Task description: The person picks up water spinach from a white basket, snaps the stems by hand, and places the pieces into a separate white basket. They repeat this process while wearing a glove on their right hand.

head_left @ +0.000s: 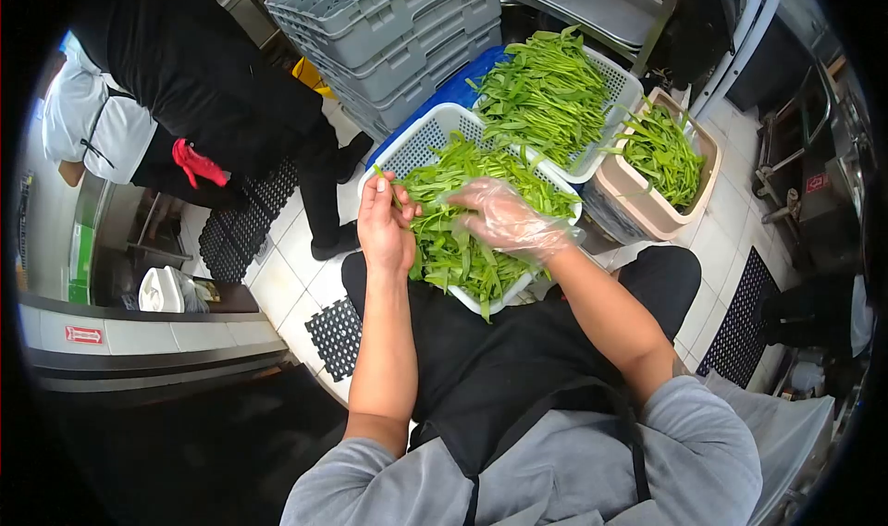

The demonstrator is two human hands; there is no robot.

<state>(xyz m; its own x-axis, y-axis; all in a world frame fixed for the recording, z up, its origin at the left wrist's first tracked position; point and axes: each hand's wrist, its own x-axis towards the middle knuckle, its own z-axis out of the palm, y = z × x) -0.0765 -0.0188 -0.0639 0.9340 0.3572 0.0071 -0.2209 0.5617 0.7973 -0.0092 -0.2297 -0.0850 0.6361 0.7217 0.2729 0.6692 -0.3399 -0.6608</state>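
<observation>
My left hand (387, 225) is bare and raised at the left rim of a white basket (447, 117). Its fingers are curled, closed around a thin green stem (377, 170). Over the heap of long leafy greens (472, 262) in that basket is my right hand (509, 216), in a clear plastic glove. Its fingers point left among the leaves; they are blurred, and I cannot make out whether they grip anything. The basket stands between my knees, some leaves hanging over its near edge.
Behind it, a second white basket (622, 84) holds more greens, and a beige bin (710, 170) with cut greens stands right. Gray dish racks (370, 40) are stacked at the back. At left stands a person in black (199, 63) with a red glove (197, 163). Black mats (338, 334) lie on the tiles.
</observation>
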